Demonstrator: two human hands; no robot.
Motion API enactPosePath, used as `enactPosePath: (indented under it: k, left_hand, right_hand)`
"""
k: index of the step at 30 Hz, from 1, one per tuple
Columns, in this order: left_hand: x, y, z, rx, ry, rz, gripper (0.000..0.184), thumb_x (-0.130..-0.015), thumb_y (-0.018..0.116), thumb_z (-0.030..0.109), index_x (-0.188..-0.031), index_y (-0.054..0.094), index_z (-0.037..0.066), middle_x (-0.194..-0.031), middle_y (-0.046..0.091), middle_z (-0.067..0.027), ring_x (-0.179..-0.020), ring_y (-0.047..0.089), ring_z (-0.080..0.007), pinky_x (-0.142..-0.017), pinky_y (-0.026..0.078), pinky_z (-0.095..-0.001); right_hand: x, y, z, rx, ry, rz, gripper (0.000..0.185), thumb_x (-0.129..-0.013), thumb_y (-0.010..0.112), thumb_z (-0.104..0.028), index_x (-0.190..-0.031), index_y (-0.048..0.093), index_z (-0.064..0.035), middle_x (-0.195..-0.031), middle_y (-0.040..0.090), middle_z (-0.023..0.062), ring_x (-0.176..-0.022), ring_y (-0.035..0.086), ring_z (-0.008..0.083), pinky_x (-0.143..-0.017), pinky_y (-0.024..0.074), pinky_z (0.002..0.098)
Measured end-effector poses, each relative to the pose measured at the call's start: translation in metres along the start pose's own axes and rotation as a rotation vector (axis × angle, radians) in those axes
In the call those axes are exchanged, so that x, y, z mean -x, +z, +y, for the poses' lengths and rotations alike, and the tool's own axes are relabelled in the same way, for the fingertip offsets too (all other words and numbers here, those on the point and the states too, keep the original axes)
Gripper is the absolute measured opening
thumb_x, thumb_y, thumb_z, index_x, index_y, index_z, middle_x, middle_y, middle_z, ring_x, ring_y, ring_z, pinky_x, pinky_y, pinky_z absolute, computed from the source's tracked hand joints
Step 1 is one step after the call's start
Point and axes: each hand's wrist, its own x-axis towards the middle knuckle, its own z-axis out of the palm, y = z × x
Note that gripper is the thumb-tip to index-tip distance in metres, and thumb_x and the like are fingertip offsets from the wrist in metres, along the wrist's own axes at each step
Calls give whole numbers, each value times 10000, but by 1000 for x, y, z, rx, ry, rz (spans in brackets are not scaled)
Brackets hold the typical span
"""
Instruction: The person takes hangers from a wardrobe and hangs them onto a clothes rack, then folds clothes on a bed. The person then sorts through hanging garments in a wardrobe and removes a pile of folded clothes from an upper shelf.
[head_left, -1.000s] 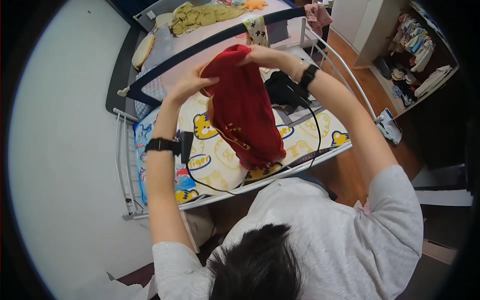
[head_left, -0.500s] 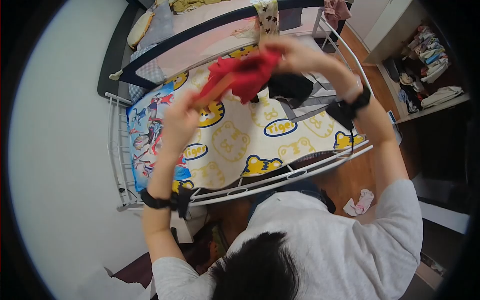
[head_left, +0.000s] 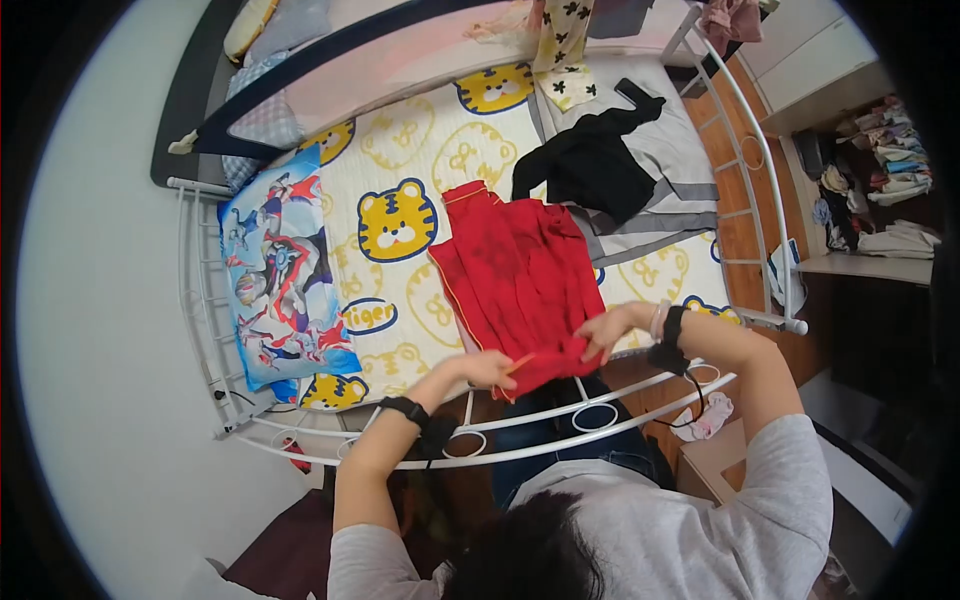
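A red garment [head_left: 520, 265] with thin yellow-orange trim lies spread on the bed, its near end lifted over the white bed rail. My left hand [head_left: 488, 371] is closed on the near left edge of the cloth. At the near right edge, my right hand [head_left: 604, 332] pinches the same garment, with fabric stretched between the two hands. Beyond it, a black long-sleeved top [head_left: 600, 165] lies partly on a grey-and-white cloth [head_left: 675, 150]. The sheet [head_left: 385, 290] beneath has tiger prints.
A white metal rail [head_left: 540, 420] curves along the near side of the bed. On the left lies a blue pillow [head_left: 285, 270] with printed figures. A dark-edged guard [head_left: 330, 65] runs along the far side. Clothes [head_left: 890, 160] fill an open cabinet at right.
The red garment has come down from being held up and bunched in the air to lying opened out on the bed. Both hands have moved down towards the near rail, still gripping it.
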Motion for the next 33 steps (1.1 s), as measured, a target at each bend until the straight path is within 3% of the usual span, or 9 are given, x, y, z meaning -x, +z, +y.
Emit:
enactPosePath:
  k: [4,6,10,13,17,20,24,28,33]
  left_hand:
    - [5,-104,1,0,-59,425,284,-817,600,308,-778,571,29,-722,540,-17,-706,493,-128,-633,415,-301]
    - [-4,-139,-5,235,-14,838,226,-832,587,231,-950,555,41,-793,563,-31,-740,508,-120,-674,431,-279]
    - [-56,-171,-85,353,-49,1398,362,-836,579,165,-1123,463,-23,-1012,587,-134,-877,566,-162,-754,459,-278]
    - [-83,-137,-154,417,34,1301,543,-803,631,260,-1165,409,-79,-1075,562,-188,-947,566,-206,-791,458,-292]
    - [-129,-61,-260,615,-470,1344,733,-636,747,447,-977,498,-153,-955,588,-256,-914,581,-321,-797,460,-366]
    - [-133,-42,-217,587,-627,1530,684,-652,737,453,-941,536,-134,-874,612,-210,-789,609,-287,-719,483,-356]
    - [-140,-49,-203,1032,-310,1187,528,-684,736,380,-908,577,-70,-674,606,-112,-575,597,-215,-548,479,-334]
    - [-113,-82,-86,1376,-13,961,355,-703,654,118,-1018,531,13,-868,604,-86,-779,607,-209,-596,498,-341]
    - [-81,-92,22,970,178,998,514,-657,586,77,-1154,464,28,-1048,563,-78,-902,571,-195,-798,458,-297]
  right_hand:
    - [1,-86,-49,-122,-122,405,393,-820,601,-114,-1153,422,-7,-985,559,100,-711,616,190,-595,529,272]
    - [-18,-123,-64,-357,-392,608,211,-819,602,-114,-932,435,-50,-952,509,39,-939,564,172,-712,521,336]
    - [-90,-201,-26,-138,-615,1178,453,-797,627,-130,-1167,397,-9,-1119,523,95,-1035,521,200,-802,481,338]
    - [-130,-226,58,-136,-378,1200,684,-716,712,-236,-1208,351,73,-1153,515,167,-1051,518,229,-861,434,335]
    - [-147,-202,108,-177,84,1376,869,-643,753,-408,-1186,329,121,-1154,494,215,-1054,506,238,-880,410,323]
    - [-165,-179,114,-481,-131,1449,945,-632,738,-487,-1211,290,111,-1170,471,229,-1062,497,256,-864,422,338]
    - [-149,-154,45,-539,-278,1169,954,-642,748,-456,-1244,243,85,-1178,462,220,-1060,498,268,-886,422,341]
    - [-138,-146,0,-533,-461,751,590,-686,654,-166,-1205,419,-12,-1142,532,131,-1029,525,242,-870,434,331]
    - [-64,-86,-74,-393,-437,878,461,-716,577,-133,-1152,501,-4,-1091,574,147,-972,557,244,-864,436,333]
